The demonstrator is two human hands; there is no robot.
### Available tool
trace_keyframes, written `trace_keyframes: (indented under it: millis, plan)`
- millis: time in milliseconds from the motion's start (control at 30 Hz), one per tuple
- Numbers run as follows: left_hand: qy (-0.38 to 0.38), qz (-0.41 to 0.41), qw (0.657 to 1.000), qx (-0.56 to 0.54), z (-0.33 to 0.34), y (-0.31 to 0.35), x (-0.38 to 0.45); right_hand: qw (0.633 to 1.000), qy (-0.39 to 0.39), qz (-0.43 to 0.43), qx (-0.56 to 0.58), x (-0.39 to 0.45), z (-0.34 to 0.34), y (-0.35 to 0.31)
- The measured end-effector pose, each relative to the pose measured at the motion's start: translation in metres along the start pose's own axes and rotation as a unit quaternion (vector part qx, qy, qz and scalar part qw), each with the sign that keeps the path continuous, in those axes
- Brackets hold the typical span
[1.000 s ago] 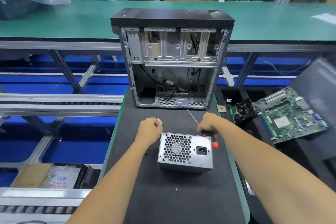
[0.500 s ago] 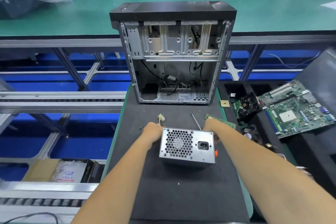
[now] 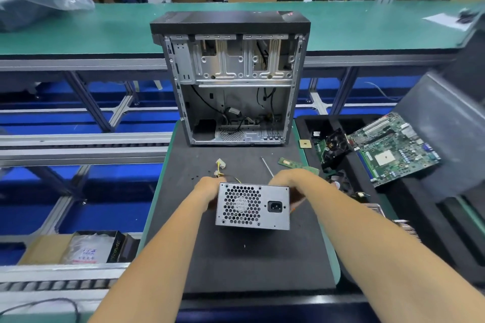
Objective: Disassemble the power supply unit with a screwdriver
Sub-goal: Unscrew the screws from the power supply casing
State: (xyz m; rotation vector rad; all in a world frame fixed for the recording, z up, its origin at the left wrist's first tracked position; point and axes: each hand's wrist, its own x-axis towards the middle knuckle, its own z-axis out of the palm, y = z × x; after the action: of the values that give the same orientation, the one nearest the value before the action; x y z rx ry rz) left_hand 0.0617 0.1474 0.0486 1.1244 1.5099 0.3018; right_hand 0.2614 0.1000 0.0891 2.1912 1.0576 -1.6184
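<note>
Grey metal power supply (image 3: 252, 206) is held up off the black mat (image 3: 236, 265) on the bench, fan grille and mains socket facing the camera. Left hand (image 3: 207, 191) is wrapped round its left edge; right hand (image 3: 291, 181) is at its right edge, fingers curled over the far side. Screwdriver (image 3: 267, 165) is gripped in the right hand too: steel shaft projects beyond the knuckles, orange handle shows below the palm. Yellow-wired connectors (image 3: 220, 168) lie on the mat just behind the unit. Empty computer case (image 3: 231, 81) stands upright at the mat's far end. Green circuit board (image 3: 393, 148) rests in the black tray (image 3: 446, 231) to the right.
</note>
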Motion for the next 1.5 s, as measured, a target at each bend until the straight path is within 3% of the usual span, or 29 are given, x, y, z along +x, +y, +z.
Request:
trace_keyframes:
  millis: [167, 467, 633, 800, 1133, 1300, 1500]
  plan:
    - [-0.041, -0.003, 0.999, -0.025, 0.003, -0.026, -0.030, 0.998, 0.045, -0.040, 0.020, -0.019, 0.032, 0.007]
    - [0.072, 0.047, 0.995, -0.052, 0.012, -0.060, -0.050, 0.960, 0.242, -0.108, -0.094, -0.025, 0.050, 0.007]
    - [0.119, 0.066, 0.990, -0.045, 0.018, -0.065, -0.053, 0.939, 0.292, -0.149, -0.099, -0.019, 0.053, 0.003]
    - [0.136, 0.131, 0.982, -0.021, 0.023, -0.058, -0.043, 0.944, 0.299, -0.138, -0.026, -0.003, 0.057, 0.012]
    - [0.148, 0.133, 0.980, -0.013, 0.029, -0.052, -0.021, 0.937, 0.324, -0.125, 0.048, 0.008, 0.057, 0.011]
    - [0.116, 0.106, 0.987, -0.013, 0.025, -0.048, -0.018, 0.958, 0.236, -0.114, 0.111, 0.008, 0.052, 0.008]
    - [0.026, 0.011, 0.999, 0.017, 0.022, -0.044, -0.020, 0.927, 0.167, -0.131, 0.308, 0.008, 0.063, 0.017]
